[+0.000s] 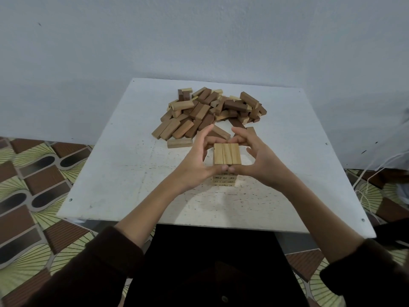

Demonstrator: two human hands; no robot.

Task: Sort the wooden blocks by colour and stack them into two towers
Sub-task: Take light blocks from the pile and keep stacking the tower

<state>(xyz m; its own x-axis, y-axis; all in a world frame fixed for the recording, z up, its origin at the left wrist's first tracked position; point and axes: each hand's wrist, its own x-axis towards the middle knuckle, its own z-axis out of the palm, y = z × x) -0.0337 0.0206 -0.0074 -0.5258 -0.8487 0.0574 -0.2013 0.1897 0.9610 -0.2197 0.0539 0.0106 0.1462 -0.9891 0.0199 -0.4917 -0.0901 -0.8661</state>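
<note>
Squaring top layer of light tower (227, 154), near front-centre of counter (124, 165). Left hand (197, 165) and right hand (257, 165) cupped round it: fingers (240, 139) curled behind far edge, thumbs pinching near edge. Mixed pile (210, 111) just behind, unsorted; no dark tower visible. Risks: uneven squeeze shoving layer off lower rows; abrupt release dragging block askew; knuckles nudging pile blocks against tower; reach over tower toward pile toppling it. Lower rows partly hidden, alignment unclear.
</note>
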